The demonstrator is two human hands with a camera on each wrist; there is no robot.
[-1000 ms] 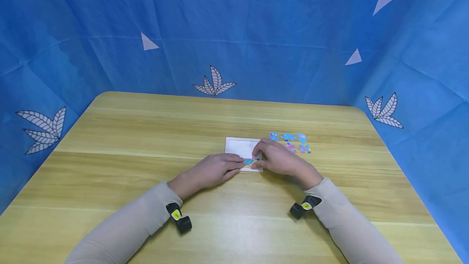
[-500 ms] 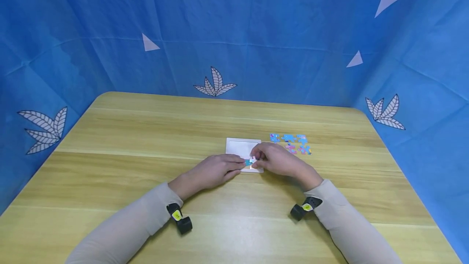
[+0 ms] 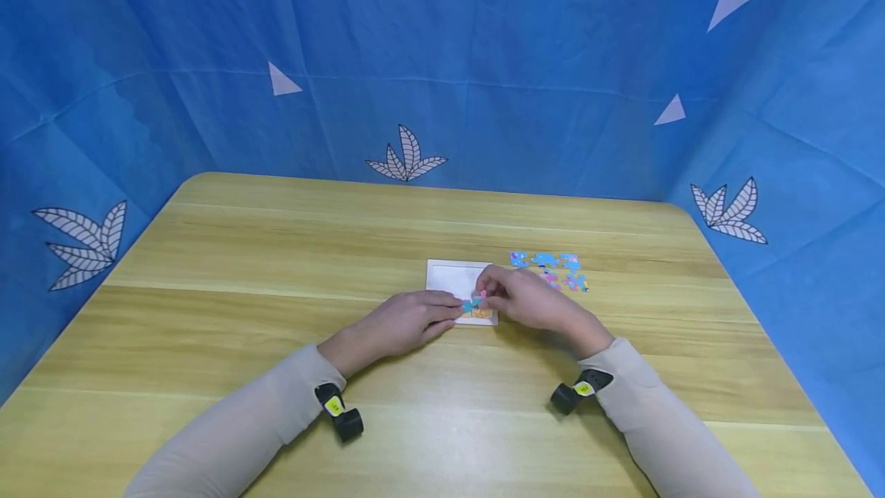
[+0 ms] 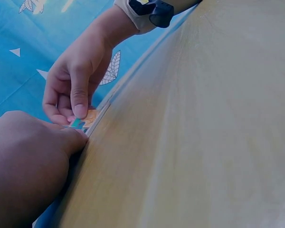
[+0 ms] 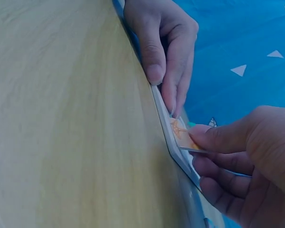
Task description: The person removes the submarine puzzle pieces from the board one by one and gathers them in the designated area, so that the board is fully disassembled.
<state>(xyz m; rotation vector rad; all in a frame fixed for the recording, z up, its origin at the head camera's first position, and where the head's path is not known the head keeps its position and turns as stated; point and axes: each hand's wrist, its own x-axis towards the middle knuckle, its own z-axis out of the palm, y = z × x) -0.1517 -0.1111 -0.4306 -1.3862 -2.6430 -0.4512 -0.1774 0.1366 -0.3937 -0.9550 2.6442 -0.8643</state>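
In the head view, a white puzzle tray (image 3: 452, 275) lies on the table beneath both hands. My left hand (image 3: 412, 317) rests on its near left part with straight fingers, which hide some of the tray. My right hand (image 3: 520, 296) pinches a small blue and pink puzzle piece (image 3: 482, 296) between thumb and fingers over the tray's right side. An orange puzzle piece (image 3: 480, 313) is at the near right corner of the tray, close under the right thumb; in the right wrist view this orange piece (image 5: 179, 133) looks tilted. A teal piece (image 3: 466, 306) shows beside the left fingertips.
Several loose puzzle pieces (image 3: 545, 260) lie on the wooden table (image 3: 290, 252) right of the tray, partly behind the right hand. A blue printed curtain (image 3: 442, 37) surrounds the table's far side and flanks. Each wrist wears a strapped camera (image 3: 348, 425).
The right fingers have shifted and turned the piece they pinch: a whitish face showed half a second ago, now blue and pink. More of the orange piece is visible. The left hand stays put.
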